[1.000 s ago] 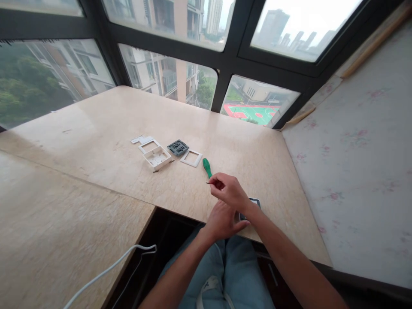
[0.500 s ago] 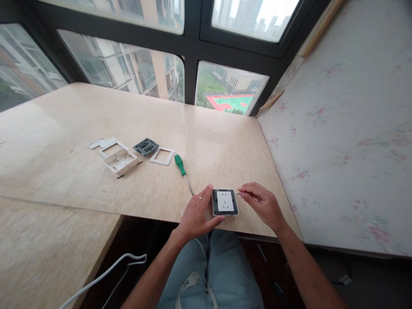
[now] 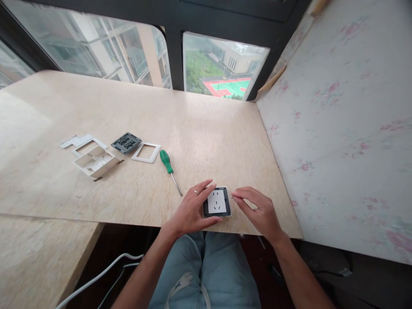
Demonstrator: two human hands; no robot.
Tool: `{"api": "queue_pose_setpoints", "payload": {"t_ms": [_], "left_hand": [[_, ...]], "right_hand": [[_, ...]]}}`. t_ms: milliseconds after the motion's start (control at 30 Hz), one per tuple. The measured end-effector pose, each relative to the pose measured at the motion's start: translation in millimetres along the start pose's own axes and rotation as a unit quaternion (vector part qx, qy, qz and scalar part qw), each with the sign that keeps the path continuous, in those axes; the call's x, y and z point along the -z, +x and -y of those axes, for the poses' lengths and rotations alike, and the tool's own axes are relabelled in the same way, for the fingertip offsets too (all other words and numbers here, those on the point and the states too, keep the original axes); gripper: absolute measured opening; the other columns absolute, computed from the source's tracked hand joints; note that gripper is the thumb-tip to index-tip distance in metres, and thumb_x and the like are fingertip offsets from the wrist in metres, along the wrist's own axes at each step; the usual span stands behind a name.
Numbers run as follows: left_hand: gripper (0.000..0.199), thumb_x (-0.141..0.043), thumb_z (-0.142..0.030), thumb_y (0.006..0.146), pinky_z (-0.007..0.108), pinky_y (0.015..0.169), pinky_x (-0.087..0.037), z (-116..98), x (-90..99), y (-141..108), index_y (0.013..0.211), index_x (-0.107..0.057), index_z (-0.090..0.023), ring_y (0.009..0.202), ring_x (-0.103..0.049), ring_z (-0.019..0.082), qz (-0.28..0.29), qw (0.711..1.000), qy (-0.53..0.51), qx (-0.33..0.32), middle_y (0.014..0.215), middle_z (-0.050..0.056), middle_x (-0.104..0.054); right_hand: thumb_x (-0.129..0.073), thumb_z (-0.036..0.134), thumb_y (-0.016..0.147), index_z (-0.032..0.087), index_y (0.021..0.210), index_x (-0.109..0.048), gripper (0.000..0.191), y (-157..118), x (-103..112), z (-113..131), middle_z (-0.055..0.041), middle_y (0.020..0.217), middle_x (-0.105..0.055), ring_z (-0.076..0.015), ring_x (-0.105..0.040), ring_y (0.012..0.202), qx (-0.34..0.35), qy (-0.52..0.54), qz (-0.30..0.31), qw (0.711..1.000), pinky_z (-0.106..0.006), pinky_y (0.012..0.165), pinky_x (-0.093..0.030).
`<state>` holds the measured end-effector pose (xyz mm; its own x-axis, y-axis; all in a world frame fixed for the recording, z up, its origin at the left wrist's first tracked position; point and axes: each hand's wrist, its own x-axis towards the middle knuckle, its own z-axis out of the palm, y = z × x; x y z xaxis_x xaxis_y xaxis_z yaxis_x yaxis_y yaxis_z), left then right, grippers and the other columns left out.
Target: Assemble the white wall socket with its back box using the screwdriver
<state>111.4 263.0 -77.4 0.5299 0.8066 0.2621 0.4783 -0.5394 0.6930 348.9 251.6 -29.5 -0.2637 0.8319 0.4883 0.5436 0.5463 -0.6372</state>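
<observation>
A wall socket point(image 3: 216, 202) with a white face and dark grey frame lies near the front edge of the counter, seated on a white box. My left hand point(image 3: 190, 209) steadies it, fingers along its upper left edge and thumb at the lower edge. Just right of the socket, my right hand point(image 3: 261, 214) pinches a tiny metal screw point(image 3: 232, 197) between thumb and forefinger, apart from the socket. A green-handled screwdriver point(image 3: 166, 161) rests on the counter to the upper left, its tip pointing toward my left hand.
Left on the marble-patterned counter point(image 3: 206, 124) lie a grey socket back point(image 3: 126, 143), a white frame point(image 3: 146, 152), an open white box point(image 3: 107, 162) with dark screws beside it, and more white plates point(image 3: 76, 140). A papered wall point(image 3: 337, 141) bounds the right. A white cable point(image 3: 96, 277) hangs below left.
My view has tilted down and shifted, so things sit elsewhere in the picture. My left fingers now reach over the socket's upper left corner. The screw stays pinched in my right hand.
</observation>
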Motion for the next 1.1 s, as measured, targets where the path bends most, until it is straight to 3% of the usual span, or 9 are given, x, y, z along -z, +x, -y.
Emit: {"api": "queue_pose_setpoints", "payload": {"t_ms": [200,367,533,700,1100], "left_hand": [[0.087,-0.069,-0.061,0.084,0.044,0.113,-0.038,3,-0.2,-3,0.154,-0.033,-0.025,0.141,-0.038,0.028,0.001,1.0,0.011,-0.028,0.155,0.014,-0.036],[0.068,-0.068,-0.057,0.086,0.046,0.11,-0.039,1,-1.5,-1,0.144,-0.05,-0.025,0.137,-0.041,0.029,0.006,0.998,0.049,-0.044,0.153,0.013,-0.038],[0.066,-0.071,-0.054,0.084,0.043,0.11,-0.039,-1,0.3,1,0.14,-0.054,-0.024,0.132,-0.046,0.027,0.01,0.999,0.031,-0.032,0.147,0.012,-0.046],[0.064,-0.072,-0.05,0.084,0.043,0.11,-0.041,-1,1.1,2,0.139,-0.055,-0.022,0.131,-0.047,0.027,0.01,1.0,0.011,-0.025,0.144,0.013,-0.047],[0.062,-0.071,-0.041,0.086,0.044,0.108,-0.044,-1,-3.4,-3,0.141,-0.049,-0.023,0.131,-0.045,0.027,-0.044,0.993,0.041,-0.102,0.143,0.014,-0.045]], "right_hand": [[-0.064,0.004,0.088,0.02,0.104,-0.069,0.022,-4,0,0,-0.0043,0.097,-0.071,-0.0132,-0.068,0.092,-0.01,-0.004,-0.024,1.0,-0.026,0.083,-0.056],[-0.065,0.003,0.087,0.02,0.104,-0.068,0.024,-7,-5,-2,-0.0025,0.098,-0.071,-0.0103,-0.067,0.093,-0.013,0.006,-0.026,1.0,-0.022,0.086,-0.054],[-0.065,0.0,0.087,0.019,0.106,-0.067,0.027,-8,-9,-3,-0.0025,0.099,-0.071,-0.0104,-0.067,0.095,0.0,0.016,-0.008,1.0,-0.023,0.087,-0.055],[-0.064,0.001,0.087,0.019,0.108,-0.068,0.027,-9,-10,-2,-0.0034,0.099,-0.071,-0.0119,-0.067,0.093,0.01,0.011,0.016,1.0,-0.026,0.083,-0.057],[-0.065,-0.003,0.085,0.018,0.109,-0.067,0.032,-18,-8,5,-0.0043,0.099,-0.07,-0.0124,-0.066,0.094,0.014,0.011,0.009,1.0,-0.027,0.083,-0.057]]}}
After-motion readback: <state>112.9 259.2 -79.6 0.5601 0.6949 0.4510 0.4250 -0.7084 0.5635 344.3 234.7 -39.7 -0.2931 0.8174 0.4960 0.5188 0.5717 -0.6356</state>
